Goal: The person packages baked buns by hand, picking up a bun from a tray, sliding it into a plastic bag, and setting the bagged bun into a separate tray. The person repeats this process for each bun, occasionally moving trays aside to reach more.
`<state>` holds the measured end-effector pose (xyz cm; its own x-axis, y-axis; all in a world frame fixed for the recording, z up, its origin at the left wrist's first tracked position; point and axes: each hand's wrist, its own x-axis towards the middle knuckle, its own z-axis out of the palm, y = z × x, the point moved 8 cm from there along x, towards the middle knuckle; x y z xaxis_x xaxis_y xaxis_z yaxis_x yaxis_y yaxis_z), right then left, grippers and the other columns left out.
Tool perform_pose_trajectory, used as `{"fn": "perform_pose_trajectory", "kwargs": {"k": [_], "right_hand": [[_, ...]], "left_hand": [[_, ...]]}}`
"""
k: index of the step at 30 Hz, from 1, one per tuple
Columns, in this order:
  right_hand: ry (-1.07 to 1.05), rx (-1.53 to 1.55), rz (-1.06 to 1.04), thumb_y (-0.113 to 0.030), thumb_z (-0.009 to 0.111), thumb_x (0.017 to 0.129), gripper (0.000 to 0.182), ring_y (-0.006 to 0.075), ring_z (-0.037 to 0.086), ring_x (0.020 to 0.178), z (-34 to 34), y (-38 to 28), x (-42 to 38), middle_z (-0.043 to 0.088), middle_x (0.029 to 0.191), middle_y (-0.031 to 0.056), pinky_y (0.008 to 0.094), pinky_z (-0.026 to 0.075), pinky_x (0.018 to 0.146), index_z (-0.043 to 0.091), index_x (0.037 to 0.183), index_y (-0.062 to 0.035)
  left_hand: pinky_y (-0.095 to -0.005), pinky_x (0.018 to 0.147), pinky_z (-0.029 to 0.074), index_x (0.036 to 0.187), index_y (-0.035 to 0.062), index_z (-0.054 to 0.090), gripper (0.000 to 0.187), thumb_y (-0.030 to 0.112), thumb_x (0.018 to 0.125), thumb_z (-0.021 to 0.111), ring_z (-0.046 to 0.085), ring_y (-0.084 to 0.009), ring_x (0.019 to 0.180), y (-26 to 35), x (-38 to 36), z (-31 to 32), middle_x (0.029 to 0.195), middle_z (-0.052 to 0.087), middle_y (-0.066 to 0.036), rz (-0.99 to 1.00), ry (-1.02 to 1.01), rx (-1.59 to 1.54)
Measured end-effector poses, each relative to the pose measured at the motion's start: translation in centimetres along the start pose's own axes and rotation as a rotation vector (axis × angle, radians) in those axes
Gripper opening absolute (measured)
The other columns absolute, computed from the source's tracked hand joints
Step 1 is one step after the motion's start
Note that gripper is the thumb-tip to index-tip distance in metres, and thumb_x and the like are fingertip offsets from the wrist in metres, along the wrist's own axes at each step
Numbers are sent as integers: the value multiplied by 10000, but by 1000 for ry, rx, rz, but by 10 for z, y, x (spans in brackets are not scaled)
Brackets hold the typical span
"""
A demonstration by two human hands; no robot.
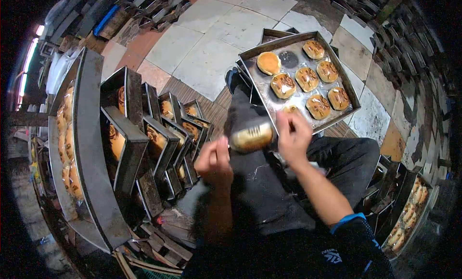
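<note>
A bun (pixel 251 137) with dark printed marks hangs between my two hands over my lap, smeared by motion. My left hand (pixel 215 161) is closed in a pinch at its left end. At its right end, my right hand (pixel 294 137) also pinches, close to the tray's near edge. The bun's wrapper is too blurred to make out clearly. Just beyond, a metal tray (pixel 299 40) holds several buns in shiny clear plastic, such as one wrapped bun (pixel 307 79). One plain golden bun (pixel 268 62) without print lies in its far left corner.
Stacked metal trays (pixel 132 144) filled with printed buns stand on my left. Another tray of buns (pixel 409 216) is at the lower right. More dark trays (pixel 409 48) line the far right and back. Worn tiles (pixel 207 53) cover the floor ahead.
</note>
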<state>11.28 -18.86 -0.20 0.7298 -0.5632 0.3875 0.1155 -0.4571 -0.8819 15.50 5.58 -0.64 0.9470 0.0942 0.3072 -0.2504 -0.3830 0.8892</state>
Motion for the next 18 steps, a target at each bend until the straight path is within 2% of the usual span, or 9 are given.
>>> {"fn": "perform_pose_trajectory", "kwargs": {"k": [2, 5, 7, 8, 10, 12, 14, 16, 18], "right_hand": [[-6, -37, 220, -97, 617, 921, 267, 192, 444, 513, -12, 5, -55, 506, 600, 89, 339, 350, 494, 584, 679, 11], [-53, 9, 496, -123, 610, 929, 301, 193, 422, 498, -24, 34, -131, 512, 599, 106, 363, 344, 488, 582, 662, 13], [-431, -23, 692, -151, 588, 955, 343, 53, 414, 589, -15, 48, -160, 475, 584, 30, 292, 334, 499, 573, 648, 0], [-616, -95, 722, -126, 594, 938, 292, 71, 455, 560, -18, 54, -159, 562, 594, 54, 294, 360, 503, 627, 674, -5], [-344, -229, 318, -109, 642, 899, 191, 105, 499, 537, -41, 28, -110, 631, 647, 78, 298, 395, 518, 700, 745, -12], [-318, -95, 345, -158, 730, 842, 137, 230, 618, 602, -44, -4, -67, 683, 731, 126, 347, 470, 575, 731, 773, -40], [-479, 19, -140, -146, 789, 762, 259, 248, 698, 865, -11, -55, -43, 721, 919, 118, 354, 531, 770, 725, 998, -60], [-629, -31, -195, -194, 824, 712, 470, 267, 686, 946, 24, -54, -41, 711, 1016, 141, 363, 515, 840, 672, 1135, -57], [-761, 32, 19, -222, 830, 706, 518, 252, 679, 964, 32, -24, -26, 709, 1029, 136, 361, 507, 865, 656, 1163, -52]], "left_hand": [[-289, 591, 484, 813, 5, 662, 161, 142, 890, 695, 602, -170, 638, -31, -43, -19, 748, 655, -94, -600, -246, 259], [-284, 566, 484, 859, 9, 663, 123, 121, 886, 706, 607, -148, 634, -39, -96, -46, 746, 654, -94, -356, -156, -123], [-276, 567, 489, 910, 13, 653, 95, 75, 868, 712, 610, -133, 635, -2, -108, -48, 769, 659, -92, 73, -335, 423], [-276, 567, 489, 910, 13, 653, 95, 75, 868, 712, 610, -133, 635, -3, -110, -48, 769, 659, -92, 75, -348, 422], [-282, 586, 504, 986, 23, 653, 138, 63, 864, 706, 622, -140, 655, -1, -103, -64, 824, 675, -119, 78, -209, -5], [-267, 589, 497, 992, 16, 659, 139, 60, 866, 696, 618, -129, 658, 2, -64, -69, 834, 680, -115, 89, -318, 99], [-225, 577, 452, 992, -11, 677, 163, 72, 854, 700, 575, -85, 655, 16, -30, -41, 841, 672, -71, -39, -308, -70], [-202, 585, 409, 960, -27, 684, 176, 117, 861, 705, 526, -66, 651, -20, -14, -18, 864, 651, -25, -516, -275, -89], [-200, 590, 391, 963, -19, 691, 229, 192, 874, 706, 495, -59, 646, -22, 2, -8, 822, 628, -5, -595, -218, -77]]}}
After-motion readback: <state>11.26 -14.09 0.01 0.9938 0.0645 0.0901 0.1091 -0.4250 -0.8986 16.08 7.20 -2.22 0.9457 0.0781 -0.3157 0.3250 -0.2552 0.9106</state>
